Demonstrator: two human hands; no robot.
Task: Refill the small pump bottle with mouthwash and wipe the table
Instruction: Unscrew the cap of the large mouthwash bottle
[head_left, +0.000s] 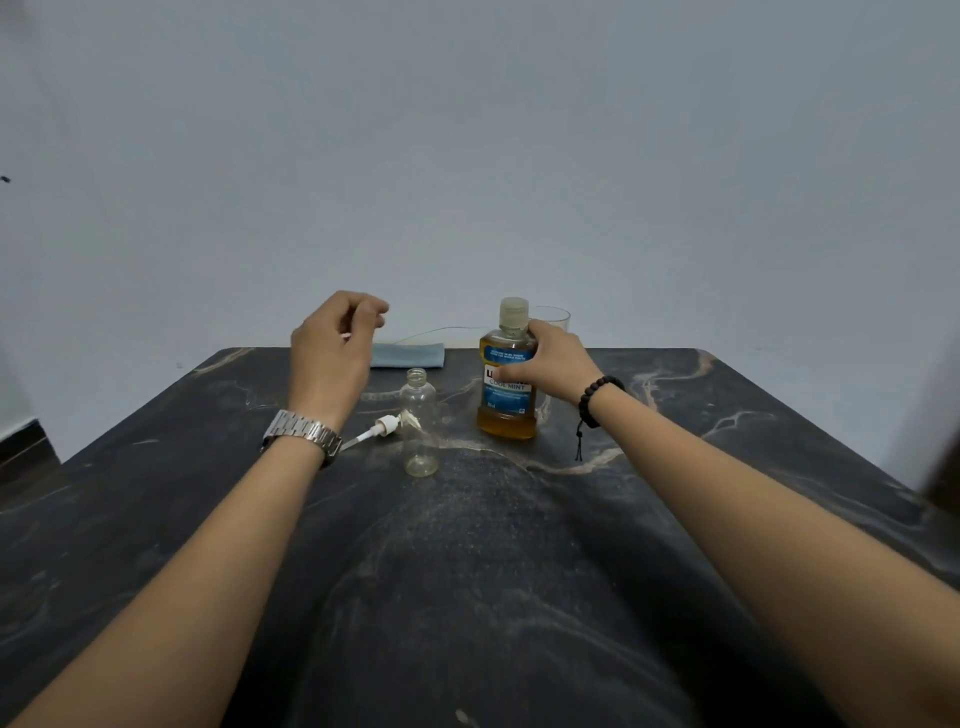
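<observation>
A small clear bottle (420, 422) stands upright on the dark marble table (467, 571) with its neck uncovered. Its white pump head (378, 429) lies on the table just to the left, tube pointing left. To the right stands the mouthwash bottle (507, 410), amber liquid, blue label, cap on. My right hand (550, 361) is wrapped around its shoulder from the right. My left hand (335, 345) hovers above the table behind the pump, fingers loosely curled, holding nothing that I can see. A blue-grey cloth (410, 355) lies folded at the far edge.
A clear drinking glass (553, 318) stands behind the mouthwash bottle at the table's far edge. A thin wire (441, 330) runs along the wall base behind the cloth. A plain wall rises right behind the table.
</observation>
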